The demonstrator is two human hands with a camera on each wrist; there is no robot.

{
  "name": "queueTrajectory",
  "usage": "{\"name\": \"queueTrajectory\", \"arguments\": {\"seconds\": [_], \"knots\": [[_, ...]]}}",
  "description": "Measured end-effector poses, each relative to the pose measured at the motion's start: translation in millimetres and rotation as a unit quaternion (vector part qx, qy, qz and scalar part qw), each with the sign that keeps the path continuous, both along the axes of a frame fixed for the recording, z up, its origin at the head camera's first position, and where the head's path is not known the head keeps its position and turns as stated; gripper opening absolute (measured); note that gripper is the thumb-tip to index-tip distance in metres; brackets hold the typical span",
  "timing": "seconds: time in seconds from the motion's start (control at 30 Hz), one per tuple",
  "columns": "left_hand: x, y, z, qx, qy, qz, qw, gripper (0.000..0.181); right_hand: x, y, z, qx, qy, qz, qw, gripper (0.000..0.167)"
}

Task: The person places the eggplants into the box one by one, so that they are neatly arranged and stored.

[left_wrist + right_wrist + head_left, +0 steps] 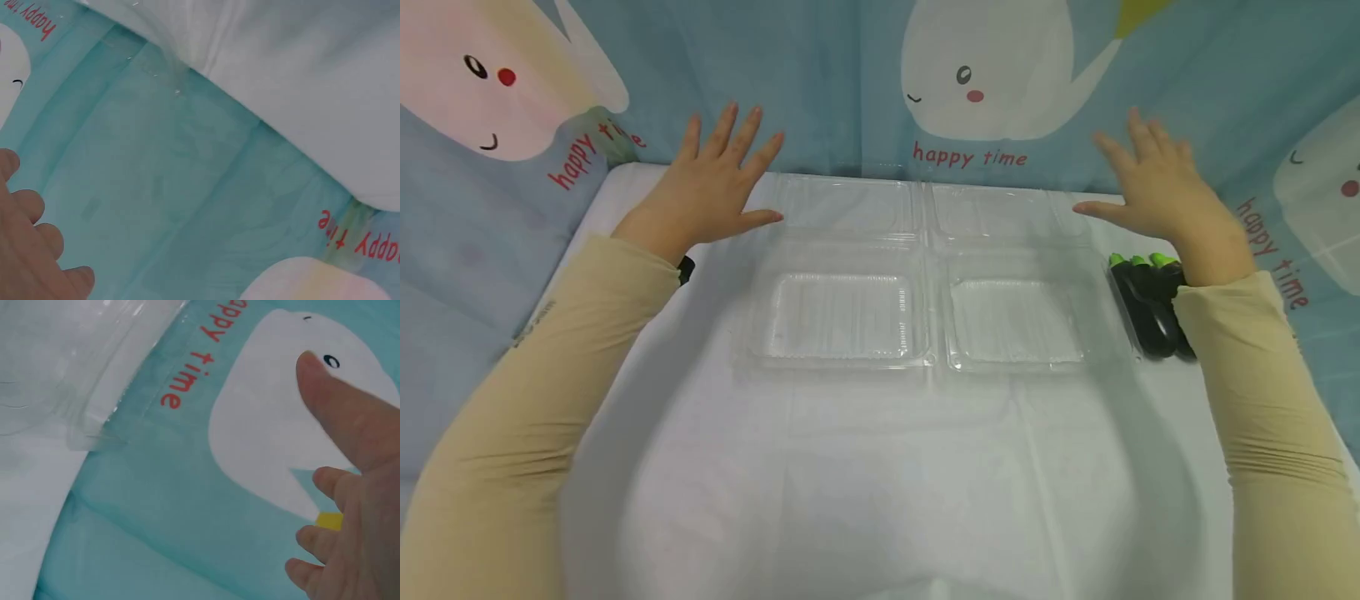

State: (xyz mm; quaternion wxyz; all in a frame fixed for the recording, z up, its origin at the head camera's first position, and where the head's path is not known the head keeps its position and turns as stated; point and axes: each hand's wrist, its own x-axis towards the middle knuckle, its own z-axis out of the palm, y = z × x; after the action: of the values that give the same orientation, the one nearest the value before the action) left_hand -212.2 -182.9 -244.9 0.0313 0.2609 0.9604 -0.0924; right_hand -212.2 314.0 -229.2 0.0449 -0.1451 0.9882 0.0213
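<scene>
Two clear plastic clamshell boxes stand side by side on the white table, lids folded back toward the curtain: a left box (842, 317) and a right box (1018, 321). My left hand (711, 183) is held up with fingers spread, beyond the left box's upper left side, holding nothing. On the other side my right hand (1161, 187) is raised likewise, fingers apart and no object in it. Several dark eggplants (1150, 308) with green stems lie together at the table's right, nearest the right forearm and partly hidden by its sleeve.
A blue curtain (820, 92) printed with white whales hangs behind the table and along its sides. The white tablecloth (895, 483) stretches in front of the boxes. A pale, see-through object (936, 590) shows at the bottom edge.
</scene>
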Motion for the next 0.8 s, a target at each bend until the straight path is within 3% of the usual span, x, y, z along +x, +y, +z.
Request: {"name": "queueTrajectory", "arguments": {"seconds": [0.17, 0.37, 0.6, 0.8], "knots": [[6.5, -8.1, -12.6, 0.033, -0.004, 0.004, 0.9994, 0.084, 5.8, 10.5, -8.1, -0.028, 0.001, -0.008, 0.9996, 0.091], [27.7, -19.8, -22.5, 0.099, -0.009, 0.016, 0.9950, 0.086, 20.2, 28.4, -15.9, -0.070, -0.006, -0.027, 0.9971, 0.087], [61.6, -21.7, -28.0, 0.131, -0.004, 0.010, 0.9914, 0.086, 33.1, 39.4, -18.6, -0.094, -0.004, -0.050, 0.9943, 0.085], [102.2, -18.6, -40.7, 0.192, -0.018, 0.008, 0.9811, 0.086, 46.8, 46.9, -21.6, -0.122, 0.022, -0.047, 0.9912, 0.082]]}}
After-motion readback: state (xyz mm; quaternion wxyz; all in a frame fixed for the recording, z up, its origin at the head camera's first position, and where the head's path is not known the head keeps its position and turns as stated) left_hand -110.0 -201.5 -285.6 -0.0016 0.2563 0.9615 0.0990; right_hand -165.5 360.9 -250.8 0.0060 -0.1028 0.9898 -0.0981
